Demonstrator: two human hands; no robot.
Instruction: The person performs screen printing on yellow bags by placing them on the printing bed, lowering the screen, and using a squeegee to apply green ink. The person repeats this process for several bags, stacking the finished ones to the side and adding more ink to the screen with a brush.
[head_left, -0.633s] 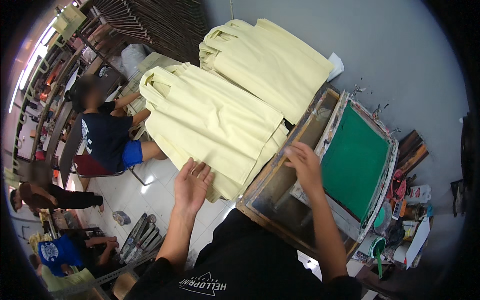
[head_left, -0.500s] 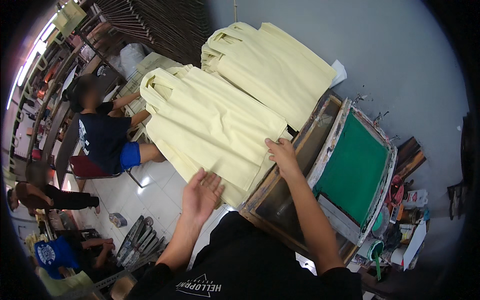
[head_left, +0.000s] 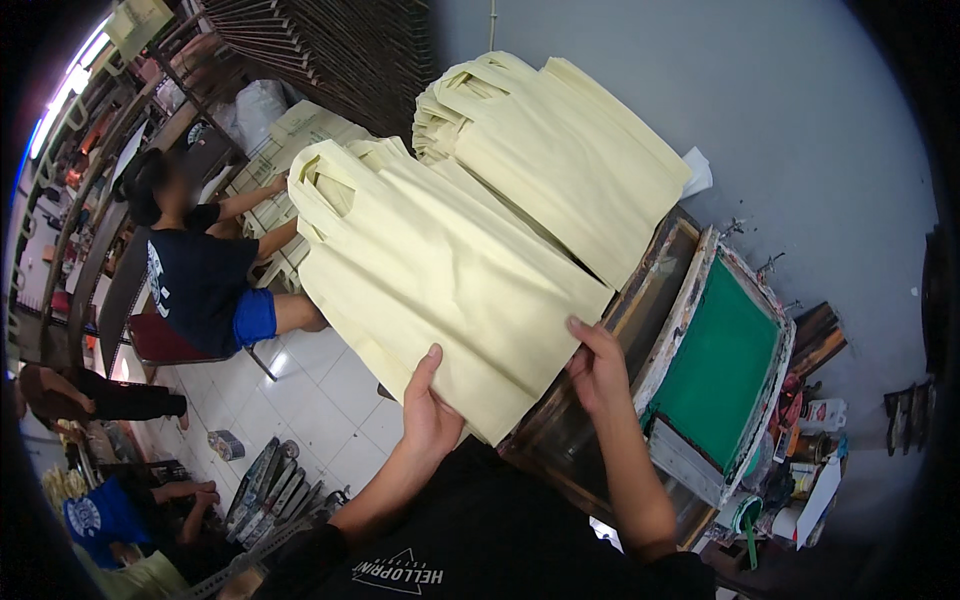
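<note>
Pale cream cloth lay between the hands: a thick pile of flat fabric bags with loop handles (head_left: pixel 440 270), its surface softly creased, its handles pointing away from the wearer. The left hand (head_left: pixel 430 418) was at the pile's left side, near the closest corner, its thumb stretched apart from the fingers; these were partly hidden by the cloth, so whether they gripped could not be told. The right hand (head_left: pixel 600 376) pinched the pile's right edge, thumb on top and fingers mostly out of sight below. Whatever bore the pile was hidden beneath it.

Just beyond the pile, to its right, rested a second thick stack of cream bags (head_left: pixel 570 165). Also right of the pile sat a worn, wooden-framed dark panel (head_left: pixel 655 290), and farther right a paint-smeared pale frame around a flat green sheet (head_left: pixel 715 370). Well to the pile's right, an open tub with green inside (head_left: pixel 744 512) and a white plastic bottle (head_left: pixel 825 413) stood among clutter. Smooth grey wall (head_left: pixel 790 130) rose behind these.

Left of the pile spread glossy white floor tiles (head_left: pixel 320 400), and a co-worker in a black shirt and blue shorts (head_left: pixel 200 265) sat on a dark red chair (head_left: pixel 165 342). Behind the pile stood a dark rack of thin bars (head_left: pixel 335 50).
</note>
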